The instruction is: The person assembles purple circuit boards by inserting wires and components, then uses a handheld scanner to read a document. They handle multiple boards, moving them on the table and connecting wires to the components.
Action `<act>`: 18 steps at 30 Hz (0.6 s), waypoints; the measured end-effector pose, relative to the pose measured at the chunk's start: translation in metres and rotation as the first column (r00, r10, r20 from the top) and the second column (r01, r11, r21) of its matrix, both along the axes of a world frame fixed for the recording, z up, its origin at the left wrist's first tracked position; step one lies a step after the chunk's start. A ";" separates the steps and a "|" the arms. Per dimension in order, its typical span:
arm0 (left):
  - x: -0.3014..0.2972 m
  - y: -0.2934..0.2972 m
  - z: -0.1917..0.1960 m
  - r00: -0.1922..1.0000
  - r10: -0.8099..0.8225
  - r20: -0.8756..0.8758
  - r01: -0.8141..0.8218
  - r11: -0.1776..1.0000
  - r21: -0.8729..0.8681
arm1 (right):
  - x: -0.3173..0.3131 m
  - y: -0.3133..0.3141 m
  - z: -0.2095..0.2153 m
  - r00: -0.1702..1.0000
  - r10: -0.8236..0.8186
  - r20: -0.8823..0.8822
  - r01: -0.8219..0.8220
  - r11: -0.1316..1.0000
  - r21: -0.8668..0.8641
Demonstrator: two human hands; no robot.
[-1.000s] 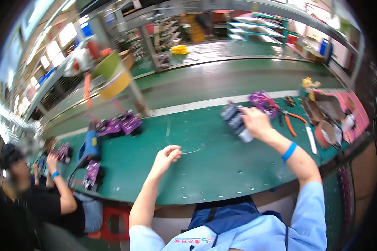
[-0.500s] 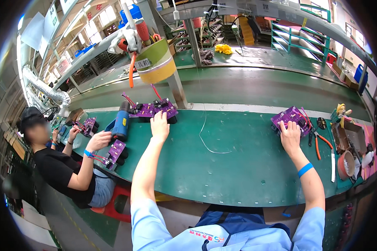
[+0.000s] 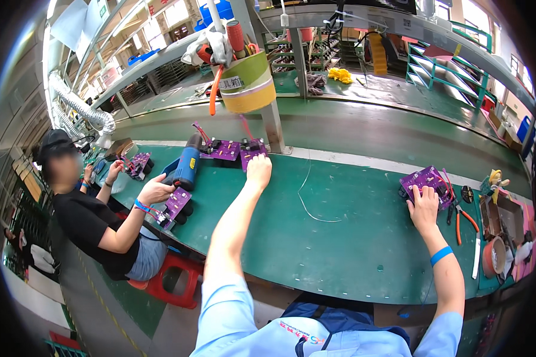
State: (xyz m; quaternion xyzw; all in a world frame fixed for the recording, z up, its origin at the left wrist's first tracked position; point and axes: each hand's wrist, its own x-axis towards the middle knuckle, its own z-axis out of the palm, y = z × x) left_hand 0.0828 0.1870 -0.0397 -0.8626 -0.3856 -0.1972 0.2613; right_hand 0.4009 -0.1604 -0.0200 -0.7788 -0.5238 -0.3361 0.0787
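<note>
The person stood at a long green surface (image 3: pixel 339 250) with both arms stretched out and wide apart. The left hand (image 3: pixel 259 169) reached to the far left and lay with its fingers on a purple circuit board (image 3: pixel 253 150), which stood beside a second purple board (image 3: pixel 220 149) near a metal post (image 3: pixel 275 128). Whether this hand gripped the board or only touched it, I cannot tell. The right hand (image 3: pixel 424 209), with a blue wristband (image 3: pixel 441 256) on the wrist, lay flat with spread fingers on another purple board assembly (image 3: pixel 427 181) at the right side of the surface, pressing on its near edge, not closed around it. A thin white wire (image 3: pixel 307 202) lay loose on the surface between the two hands. Just to the right of the right board lay orange-handled pliers (image 3: pixel 461 217). On the far left, a seated co-worker in a black shirt (image 3: pixel 86 223) held a small purple board (image 3: pixel 175 205), and a blue power tool (image 3: pixel 187 163) lay near it.
</note>
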 end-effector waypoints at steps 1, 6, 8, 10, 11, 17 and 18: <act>-0.008 -0.009 0.001 0.996 -0.091 0.011 0.091 0.996 -0.005 | 0.000 -0.001 -0.001 1.000 -0.005 -0.002 0.005 1.000 -0.002; -0.086 -0.090 0.017 0.882 -0.456 0.121 0.468 0.878 -0.100 | -0.001 -0.004 -0.002 1.000 0.011 -0.009 -0.011 1.000 -0.002; -0.122 -0.120 0.026 0.846 -0.509 0.159 0.532 0.827 -0.182 | 0.000 -0.003 -0.002 1.000 0.026 -0.004 -0.026 1.000 0.016; -0.144 -0.143 0.035 0.862 -0.471 0.188 0.505 0.828 -0.243 | -0.002 -0.003 -0.001 0.999 0.030 -0.010 -0.030 0.999 0.019; -0.150 -0.153 0.042 0.879 -0.430 0.207 0.473 0.840 -0.266 | -0.001 -0.003 -0.002 0.999 0.028 -0.027 -0.028 0.999 0.022; -0.131 -0.153 0.065 0.881 -0.267 0.390 0.446 0.742 -0.500 | 0.002 -0.004 0.001 0.996 0.063 -0.059 -0.063 0.998 0.004; -0.116 -0.151 0.064 0.898 -0.320 0.303 0.435 0.753 -0.494 | 0.001 -0.003 0.001 0.992 0.078 -0.097 -0.078 0.997 0.011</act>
